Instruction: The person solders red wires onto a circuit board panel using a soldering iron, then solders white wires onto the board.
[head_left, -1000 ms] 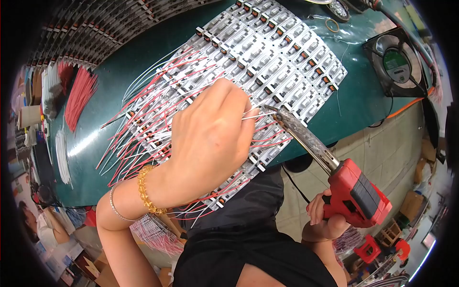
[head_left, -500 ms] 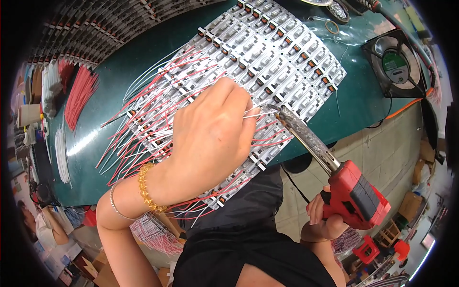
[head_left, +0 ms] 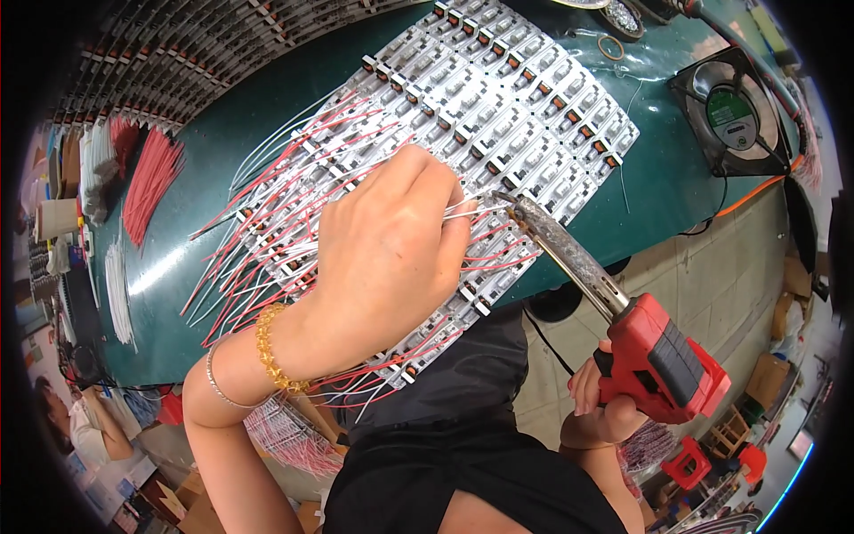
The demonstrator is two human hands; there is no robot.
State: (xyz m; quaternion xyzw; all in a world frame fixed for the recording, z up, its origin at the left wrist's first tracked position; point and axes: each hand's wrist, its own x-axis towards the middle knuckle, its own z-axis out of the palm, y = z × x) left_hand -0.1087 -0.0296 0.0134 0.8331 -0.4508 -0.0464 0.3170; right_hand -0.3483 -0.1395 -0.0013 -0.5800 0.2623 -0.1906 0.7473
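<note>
Green workbench (head_left: 267, 116), left hand (head_left: 382, 258) pinching white wire (head_left: 476, 209), right hand (head_left: 600, 405) gripping red soldering iron (head_left: 623, 329)

— Any labels or packages in sight?
— One round green label (head_left: 735, 110) sits at the hub of the black fan (head_left: 703, 84), far right on the desk (head_left: 267, 98). Brown cardboard boxes (head_left: 794, 298) stand on the floor to the right, their markings too small to tell.
</note>
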